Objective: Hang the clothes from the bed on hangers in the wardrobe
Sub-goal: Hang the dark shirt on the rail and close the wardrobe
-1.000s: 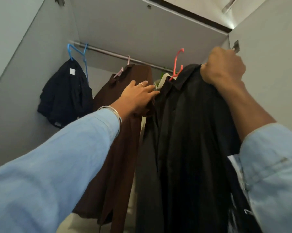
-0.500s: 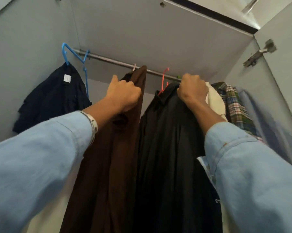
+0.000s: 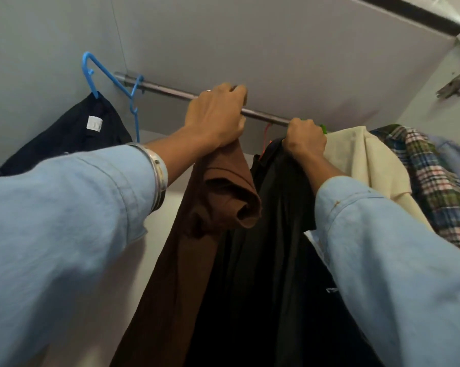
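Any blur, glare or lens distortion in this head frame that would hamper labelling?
Head view: light is dim and even, with no glare. The plaid shirt and the pale blue garment at the right edge are smeared by motion blur; the left hand, right hand and rail are fairly sharp. Wide-angle stretch enlarges both sleeves near the bottom corners.

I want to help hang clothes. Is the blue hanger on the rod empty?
Cannot tell for sure. The blue hanger hooks on the rod, and the dark garment hangs at its lower end, but the join is hidden.
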Demonstrator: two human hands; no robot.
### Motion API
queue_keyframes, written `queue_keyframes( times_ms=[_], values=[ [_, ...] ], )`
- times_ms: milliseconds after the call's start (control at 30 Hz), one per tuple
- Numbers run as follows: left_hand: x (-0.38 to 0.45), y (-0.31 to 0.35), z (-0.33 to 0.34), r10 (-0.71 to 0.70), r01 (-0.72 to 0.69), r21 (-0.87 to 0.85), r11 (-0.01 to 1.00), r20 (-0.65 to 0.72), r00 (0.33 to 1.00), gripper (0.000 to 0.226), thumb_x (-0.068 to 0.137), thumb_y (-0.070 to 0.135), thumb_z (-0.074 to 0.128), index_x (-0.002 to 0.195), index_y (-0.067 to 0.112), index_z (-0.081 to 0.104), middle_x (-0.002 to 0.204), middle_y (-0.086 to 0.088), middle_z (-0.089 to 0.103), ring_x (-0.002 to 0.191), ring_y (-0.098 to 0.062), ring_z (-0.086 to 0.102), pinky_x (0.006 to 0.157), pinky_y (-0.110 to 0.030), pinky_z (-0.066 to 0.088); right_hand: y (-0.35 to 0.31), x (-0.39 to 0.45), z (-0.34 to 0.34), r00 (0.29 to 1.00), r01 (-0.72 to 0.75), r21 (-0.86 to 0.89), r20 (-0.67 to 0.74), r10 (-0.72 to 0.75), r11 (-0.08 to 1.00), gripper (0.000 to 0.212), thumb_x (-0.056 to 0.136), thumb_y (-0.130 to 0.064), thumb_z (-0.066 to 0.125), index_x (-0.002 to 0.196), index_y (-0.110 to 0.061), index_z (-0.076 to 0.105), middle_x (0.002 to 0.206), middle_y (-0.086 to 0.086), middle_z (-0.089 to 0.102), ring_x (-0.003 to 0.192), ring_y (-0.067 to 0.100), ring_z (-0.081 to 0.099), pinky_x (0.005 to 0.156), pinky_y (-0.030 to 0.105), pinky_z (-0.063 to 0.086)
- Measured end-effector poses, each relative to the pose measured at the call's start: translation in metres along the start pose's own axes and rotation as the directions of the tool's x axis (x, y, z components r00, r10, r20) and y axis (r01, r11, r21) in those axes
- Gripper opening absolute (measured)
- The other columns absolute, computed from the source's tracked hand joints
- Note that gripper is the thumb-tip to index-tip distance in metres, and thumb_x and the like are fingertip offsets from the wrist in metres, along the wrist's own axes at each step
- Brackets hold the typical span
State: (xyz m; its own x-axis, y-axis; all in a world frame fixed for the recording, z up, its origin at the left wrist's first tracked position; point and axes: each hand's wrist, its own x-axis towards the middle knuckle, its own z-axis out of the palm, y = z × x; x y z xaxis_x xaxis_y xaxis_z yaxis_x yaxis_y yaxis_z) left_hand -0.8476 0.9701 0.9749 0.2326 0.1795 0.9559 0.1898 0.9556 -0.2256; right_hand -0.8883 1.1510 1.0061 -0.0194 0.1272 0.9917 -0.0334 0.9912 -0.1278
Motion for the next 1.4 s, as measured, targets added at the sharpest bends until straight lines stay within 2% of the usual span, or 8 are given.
queue_keyframes(
  times_ms=[200,400,667,833,1000,1100,1267,1400],
  values=[
    [-0.006,-0.006,0.012,0.094,-0.095,-0.01,0.995,-0.056,0.994,0.029,0.092,0.019,0.048,0.119,0.02,0.057,0.113,-0.007,0.062,0.099,-0.036,0.058,0.075,-0.043,0.049,-0.003,0.018,0.003,0.999,0.002,-0.005,-0.048,-0.002,1.0,0.032,0.092,-0.002,0.047,0.123,0.0,0.056,0.125,0.025,0.057,0.115,0.045,0.055,0.088,0.045,0.048],
    [-0.018,-0.008,0.015,0.067,-0.068,-0.021,0.997,-0.032,0.997,0.032,0.091,0.021,0.047,0.122,0.02,0.054,0.119,-0.008,0.061,0.105,-0.036,0.057,0.077,-0.045,0.049,0.004,0.03,-0.024,0.996,-0.029,0.022,-0.089,0.031,0.999,0.033,0.093,-0.006,0.048,0.124,0.001,0.053,0.128,0.026,0.054,0.119,0.045,0.052,0.093,0.046,0.046],
    [-0.021,0.009,0.003,-0.007,0.033,-0.108,0.994,0.237,0.971,0.058,0.086,0.025,0.057,0.14,0.026,0.036,0.135,-0.013,0.048,0.115,-0.041,0.051,0.089,-0.048,0.045,0.03,0.027,-0.062,0.997,-0.059,0.14,-0.038,0.065,0.988,0.034,0.091,-0.013,0.061,0.121,-0.001,0.051,0.128,0.024,0.052,0.117,0.042,0.052,0.092,0.042,0.046],
    [-0.035,0.035,-0.017,-0.098,0.164,-0.164,0.973,0.349,0.932,0.075,0.082,0.018,0.066,0.146,0.026,0.028,0.134,-0.018,0.046,0.118,-0.041,0.049,0.095,-0.047,0.043,0.037,0.002,-0.098,0.978,-0.188,0.269,0.136,0.156,0.945,0.054,0.076,-0.02,0.08,0.119,-0.005,0.053,0.127,0.019,0.054,0.116,0.038,0.054,0.095,0.044,0.048],
    [-0.063,0.064,-0.047,-0.186,0.269,-0.175,0.947,0.384,0.904,0.062,0.085,0.012,0.065,0.141,0.018,0.039,0.129,-0.018,0.05,0.111,-0.036,0.055,0.089,-0.042,0.049,0.061,-0.04,-0.122,0.895,-0.408,0.479,0.379,0.236,0.777,0.058,0.06,-0.011,0.085,0.106,-0.003,0.051,0.118,0.015,0.054,0.106,0.037,0.055,0.083,0.053,0.053],
    [-0.084,0.077,-0.071,-0.206,0.281,-0.169,0.945,0.36,0.91,0.037,0.085,0.013,0.062,0.122,0.013,0.058,0.123,-0.017,0.057,0.108,-0.033,0.057,0.091,-0.041,0.049,0.075,-0.088,-0.147,0.828,-0.507,0.57,0.532,0.179,0.647,0.039,0.067,0.001,0.074,0.102,0.0,0.055,0.108,0.017,0.06,0.095,0.036,0.06,0.08,0.054,0.055],
    [-0.128,0.1,-0.127,-0.27,0.334,-0.148,0.931,0.336,0.902,0.026,0.087,0.012,0.056,0.111,0.013,0.065,0.115,-0.016,0.052,0.103,-0.032,0.053,0.077,-0.03,0.038,0.095,-0.171,-0.178,0.769,-0.584,0.669,0.637,0.05,0.46,0.028,0.076,0.006,0.067,0.102,-0.003,0.062,0.096,0.014,0.067,0.084,0.026,0.065,0.075,0.041,0.058],
    [-0.164,0.11,-0.176,-0.273,0.33,-0.145,0.933,0.313,0.91,0.024,0.088,0.011,0.053,0.107,0.015,0.068,0.108,-0.007,0.06,0.095,-0.022,0.058,0.073,-0.028,0.038,0.106,-0.23,-0.201,0.761,-0.607,0.686,0.648,0.042,0.402,0.016,0.082,0.002,0.064,0.096,-0.006,0.064,0.088,0.009,0.068,0.072,0.019,0.066,0.063,0.03,0.058]
  ],
)
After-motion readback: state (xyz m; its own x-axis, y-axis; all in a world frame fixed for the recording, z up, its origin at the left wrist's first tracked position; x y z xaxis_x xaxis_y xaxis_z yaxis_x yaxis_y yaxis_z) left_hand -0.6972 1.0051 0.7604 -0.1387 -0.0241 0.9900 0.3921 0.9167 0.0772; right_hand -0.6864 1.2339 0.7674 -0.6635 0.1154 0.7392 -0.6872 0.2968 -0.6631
